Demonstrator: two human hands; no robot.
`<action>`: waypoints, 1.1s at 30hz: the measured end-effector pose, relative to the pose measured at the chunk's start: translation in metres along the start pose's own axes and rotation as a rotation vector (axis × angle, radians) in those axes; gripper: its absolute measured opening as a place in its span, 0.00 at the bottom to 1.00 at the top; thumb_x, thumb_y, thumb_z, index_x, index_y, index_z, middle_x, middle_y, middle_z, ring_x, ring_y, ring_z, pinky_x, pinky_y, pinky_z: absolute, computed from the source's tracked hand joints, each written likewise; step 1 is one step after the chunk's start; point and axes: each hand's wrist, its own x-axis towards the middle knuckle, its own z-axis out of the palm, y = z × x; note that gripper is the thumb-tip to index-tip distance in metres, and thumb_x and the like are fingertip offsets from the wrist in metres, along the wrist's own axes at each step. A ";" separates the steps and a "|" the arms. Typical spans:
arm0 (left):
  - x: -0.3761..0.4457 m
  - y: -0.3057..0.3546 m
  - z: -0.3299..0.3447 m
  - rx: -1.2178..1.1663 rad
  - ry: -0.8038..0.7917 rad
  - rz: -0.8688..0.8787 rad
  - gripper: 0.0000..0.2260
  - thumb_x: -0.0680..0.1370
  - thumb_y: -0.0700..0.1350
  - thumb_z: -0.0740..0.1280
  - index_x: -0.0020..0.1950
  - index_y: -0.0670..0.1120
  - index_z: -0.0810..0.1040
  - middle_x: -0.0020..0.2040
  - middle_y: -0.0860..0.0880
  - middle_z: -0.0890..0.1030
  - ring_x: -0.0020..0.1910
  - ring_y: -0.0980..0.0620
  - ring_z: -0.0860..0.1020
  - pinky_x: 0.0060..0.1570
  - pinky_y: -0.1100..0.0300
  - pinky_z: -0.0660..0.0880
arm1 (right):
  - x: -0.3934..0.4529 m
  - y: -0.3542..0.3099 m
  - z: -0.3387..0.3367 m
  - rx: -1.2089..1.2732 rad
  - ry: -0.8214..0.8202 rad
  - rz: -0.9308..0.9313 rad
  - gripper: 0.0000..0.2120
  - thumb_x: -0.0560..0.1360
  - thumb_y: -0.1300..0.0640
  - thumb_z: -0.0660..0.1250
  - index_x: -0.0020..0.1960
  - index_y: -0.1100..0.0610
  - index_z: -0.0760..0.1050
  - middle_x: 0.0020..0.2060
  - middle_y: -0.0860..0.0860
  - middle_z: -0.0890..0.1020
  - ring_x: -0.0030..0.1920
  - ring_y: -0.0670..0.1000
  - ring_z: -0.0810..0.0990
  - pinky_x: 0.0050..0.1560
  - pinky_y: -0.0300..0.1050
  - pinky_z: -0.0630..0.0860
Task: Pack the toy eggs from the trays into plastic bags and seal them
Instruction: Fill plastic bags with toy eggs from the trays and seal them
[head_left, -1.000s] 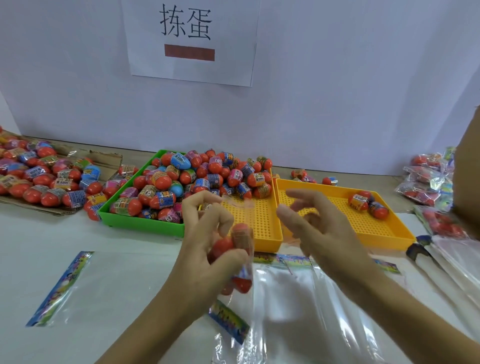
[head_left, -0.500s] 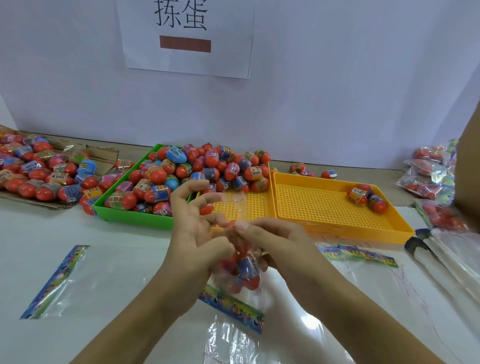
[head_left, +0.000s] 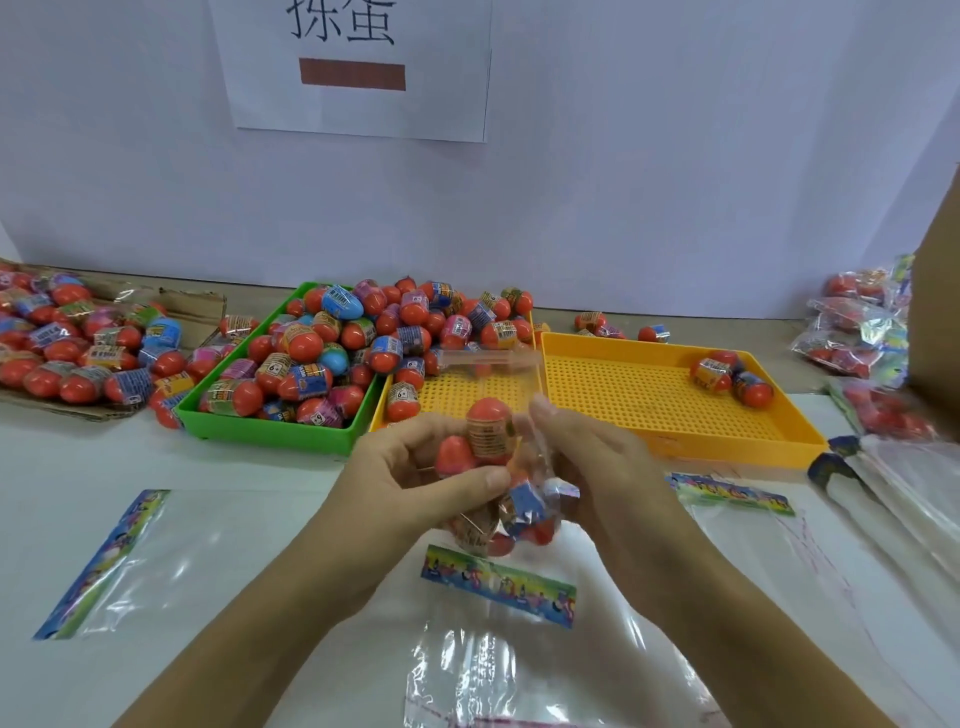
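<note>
A clear plastic bag (head_left: 524, 512) with several red toy eggs in it is held up over the table between both hands. My left hand (head_left: 415, 478) grips its left side, thumb across the eggs. My right hand (head_left: 587, 462) pinches the right side, slightly blurred. The bag's open top flap (head_left: 488, 358) stands up in front of the trays. A green tray (head_left: 270, 431) is heaped with toy eggs (head_left: 358, 338). Two yellow trays sit to its right: the middle one (head_left: 462, 389) partly hidden by the hands, the right one (head_left: 649, 400) holding two eggs (head_left: 732, 376).
Empty bags with colourful header strips lie on the white table at left (head_left: 104, 566), centre (head_left: 498, 584) and right (head_left: 732, 496). A flattened cardboard sheet (head_left: 67, 343) at far left carries more eggs. Filled bags (head_left: 857, 332) are piled at far right beside a brown box edge (head_left: 935, 312).
My right hand came in from open air and took hold of the bag's right side. The bag of eggs now sits between both hands, slightly lower in view.
</note>
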 end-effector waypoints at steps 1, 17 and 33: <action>0.000 0.002 -0.001 -0.002 0.033 0.004 0.14 0.65 0.42 0.81 0.49 0.48 0.85 0.42 0.43 0.86 0.41 0.45 0.85 0.38 0.56 0.81 | -0.002 0.002 -0.001 -0.085 -0.037 -0.015 0.23 0.68 0.35 0.70 0.47 0.54 0.84 0.43 0.59 0.84 0.43 0.56 0.82 0.39 0.54 0.79; 0.000 0.008 0.001 -0.117 0.043 0.009 0.11 0.68 0.51 0.77 0.48 0.50 0.85 0.46 0.44 0.85 0.47 0.46 0.84 0.43 0.58 0.80 | -0.005 -0.002 -0.003 -0.042 -0.042 -0.064 0.17 0.67 0.42 0.72 0.42 0.55 0.86 0.39 0.55 0.85 0.39 0.50 0.81 0.37 0.42 0.77; -0.002 -0.001 0.010 0.067 -0.045 -0.030 0.08 0.72 0.54 0.73 0.48 0.54 0.83 0.47 0.45 0.85 0.45 0.46 0.85 0.37 0.53 0.83 | -0.007 -0.005 -0.004 -0.007 0.076 -0.135 0.18 0.67 0.44 0.71 0.40 0.60 0.85 0.35 0.61 0.83 0.36 0.57 0.79 0.41 0.46 0.78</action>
